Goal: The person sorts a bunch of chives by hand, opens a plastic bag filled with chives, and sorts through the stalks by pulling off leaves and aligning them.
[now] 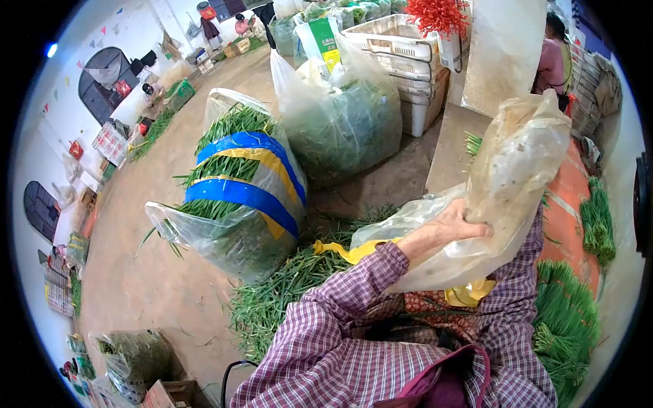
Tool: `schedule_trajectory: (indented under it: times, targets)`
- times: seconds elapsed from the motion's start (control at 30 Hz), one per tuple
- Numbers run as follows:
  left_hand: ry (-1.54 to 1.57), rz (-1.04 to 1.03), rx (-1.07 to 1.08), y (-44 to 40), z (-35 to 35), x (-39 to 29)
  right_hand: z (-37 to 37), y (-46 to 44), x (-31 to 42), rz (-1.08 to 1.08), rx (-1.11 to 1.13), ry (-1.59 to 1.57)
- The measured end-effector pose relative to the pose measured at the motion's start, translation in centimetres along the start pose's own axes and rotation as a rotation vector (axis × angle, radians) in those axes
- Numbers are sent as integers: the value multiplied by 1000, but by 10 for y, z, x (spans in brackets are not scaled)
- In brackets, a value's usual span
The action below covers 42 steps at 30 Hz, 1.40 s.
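Observation:
My left hand [445, 228] is closed on a cloudy clear plastic bag [513, 163], with the thumb pressed against the film. The bag is raised in front of me, its upper part standing up and a loose flap spreading to the left. My right sleeve [520, 268] runs up behind the bag, which hides the right hand and its fingers. A yellow strip [354, 251] lies by my left wrist, and another yellow piece [469, 292] shows below the bag. Loose green stalks [286, 292] are heaped on the floor left of my arm.
A stuffed bag of greens with blue and yellow bands [252, 194] stands to the left, a large filled bag [343, 129] behind it. White crates [401, 64] are stacked beyond. Green bundles [564, 326] lie at my right. A co-worker [552, 61] sits at upper right.

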<state>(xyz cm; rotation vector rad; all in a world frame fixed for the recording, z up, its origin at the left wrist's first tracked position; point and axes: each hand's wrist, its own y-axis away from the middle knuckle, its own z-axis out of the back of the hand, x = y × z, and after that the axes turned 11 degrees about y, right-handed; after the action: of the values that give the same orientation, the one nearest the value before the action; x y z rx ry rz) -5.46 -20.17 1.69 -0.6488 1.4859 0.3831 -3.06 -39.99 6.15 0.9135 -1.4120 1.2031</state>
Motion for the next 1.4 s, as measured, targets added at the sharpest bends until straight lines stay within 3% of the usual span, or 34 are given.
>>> schedule_trajectory:
  times: [0.03,0.1,0.13,0.17,0.2,0.23,0.27,0.33,0.43,0.5,0.53,0.6,0.67,0.7,0.73,0.8,0.83,0.87,0.9,0.93,1.0,1.03,1.07,1.13,1.17,1.2,1.23,1.27,1.4]
  targets:
    - [107,-52,-69,-2,-5,2,6,-3,12,22,-25,-55]
    - [166,-175,49,-6,28,-5,15,-14,40,117,-107,-142]
    - [146,-188,-66,-2,42,-26,17,-19,52,187,-152,-139]
    - [-121,-46,-180,-2,68,-37,16,-18,63,284,-206,-67]
    - [-275,-57,-262,-2,96,-34,11,-8,72,417,-252,165]
    - [-629,124,-337,0,116,-45,6,2,82,544,-329,392]
    - [-652,-8,-403,3,127,-40,-4,13,91,785,-435,860]
    - [-934,-35,-379,5,137,-46,-33,32,99,900,-225,1146]
    - [-987,-112,-322,9,112,-76,-82,34,72,1053,22,1480]
    - [-1034,112,-267,15,98,-100,-92,18,40,1085,57,1541]
    - [-1034,112,-260,17,99,-96,-94,13,32,999,94,1410]
    - [-937,-212,-271,20,108,-85,-95,7,19,916,127,1282]
    - [-873,-132,-197,28,120,-76,-95,4,6,696,-49,1005]
    - [-953,-270,-262,35,119,-71,-99,3,8,435,-14,635]
    - [-1028,-408,-330,40,118,-65,-107,2,6,431,-15,635]
    - [-956,-292,-320,43,119,-46,-128,-1,-6,269,-39,-151]
    - [-666,-340,-355,39,114,-35,-137,-3,-9,180,82,-369]
    - [-501,-374,-385,39,113,-26,-142,-1,-13,175,79,-373]
    - [-337,-416,-411,40,111,-20,-148,10,-6,44,112,-604]
    - [-337,-410,-411,42,111,-12,-153,15,-3,-89,143,-833]
    - [115,-120,-420,48,110,7,-165,7,-35,-173,163,-891]
    - [-114,-154,-437,47,110,1,-174,4,-37,-18,209,-753]
    - [73,-243,-494,49,105,-3,-175,0,-38,-124,345,-1000]
    - [-258,-17,-599,48,118,-9,-184,-7,-28,-65,344,-963]
    - [-32,-45,-679,47,125,3,-184,-12,-19,-77,355,-806]
    - [412,-185,-604,56,124,6,-182,-20,-6,-87,366,-647]
    - [658,-223,-597,68,116,-5,-180,-28,5,196,300,-174]
    - [728,-204,-594,77,138,-6,-167,-24,13,305,307,115]
    - [874,-155,-633,116,209,-12,-117,-23,-11,155,280,22]
